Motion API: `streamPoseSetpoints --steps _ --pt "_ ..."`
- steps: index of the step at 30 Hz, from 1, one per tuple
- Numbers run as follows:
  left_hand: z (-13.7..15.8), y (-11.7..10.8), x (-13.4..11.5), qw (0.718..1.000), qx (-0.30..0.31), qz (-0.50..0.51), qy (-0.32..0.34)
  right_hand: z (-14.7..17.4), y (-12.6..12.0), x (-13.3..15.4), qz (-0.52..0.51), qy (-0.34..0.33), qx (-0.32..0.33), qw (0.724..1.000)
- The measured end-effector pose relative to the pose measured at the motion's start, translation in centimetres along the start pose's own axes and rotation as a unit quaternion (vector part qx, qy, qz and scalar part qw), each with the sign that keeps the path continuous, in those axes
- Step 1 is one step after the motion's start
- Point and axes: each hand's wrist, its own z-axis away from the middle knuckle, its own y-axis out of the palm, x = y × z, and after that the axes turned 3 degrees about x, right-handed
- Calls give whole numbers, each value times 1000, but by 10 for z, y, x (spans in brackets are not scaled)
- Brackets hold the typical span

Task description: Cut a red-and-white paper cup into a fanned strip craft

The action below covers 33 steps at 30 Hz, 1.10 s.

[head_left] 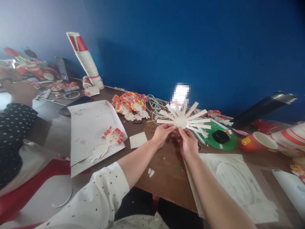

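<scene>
One rayed paper disc — pinched by left hand, right hand.

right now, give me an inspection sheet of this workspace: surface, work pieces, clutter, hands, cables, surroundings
surface: brown table, white scraps near its front edge
work pieces: white paper cutout, strips fanning from a round centre, held above the table
clutter: heap of paper figures, paper cup on its side, green disc bearing a black round object
hands: left hand and right hand both pinch the cutout's near edge
cables: light-blue cord coiled beside the heap; use unclear
surroundings: blue wall behind, another person's dotted sleeve at left
</scene>
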Motion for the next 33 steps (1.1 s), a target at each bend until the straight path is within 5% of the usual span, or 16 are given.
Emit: streamPoseSetpoints --steps 22,33 --pt "2 2 0 999 -30 -6 35 -2 -4 -5 55 -9 17 998" --pt "-2 2 7 998 -32 36 38 -9 -8 -1 61 -22 -53 996"
